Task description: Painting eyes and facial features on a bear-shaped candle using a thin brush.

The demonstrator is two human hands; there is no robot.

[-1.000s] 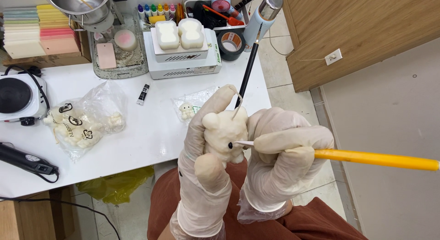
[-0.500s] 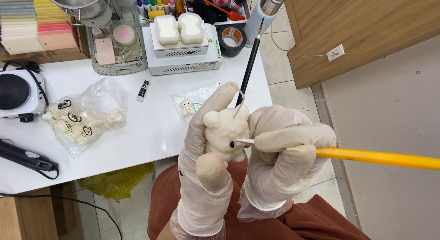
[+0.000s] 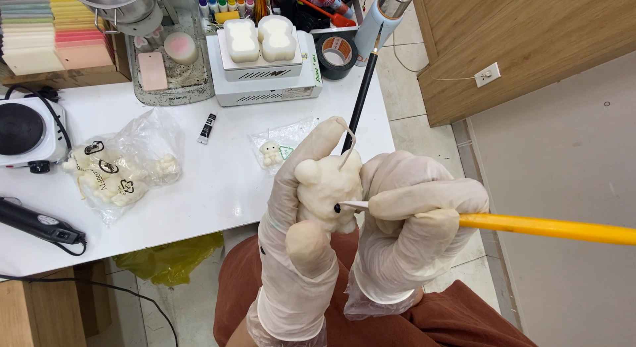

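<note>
Just off the near edge of the white table (image 3: 218,188), my left hand (image 3: 298,241) grips a cream bear figure (image 3: 329,188), head toward the table; my right hand (image 3: 411,234) clasps a yellow-handled brush (image 3: 543,228) lying crosswise, tip on the figure's face. On the table beyond lie clear bags (image 3: 122,165) of similar figures.

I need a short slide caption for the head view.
Gloved left hand holds a cream bear figure; right hand paints it with a yellow-handled brush.
</note>
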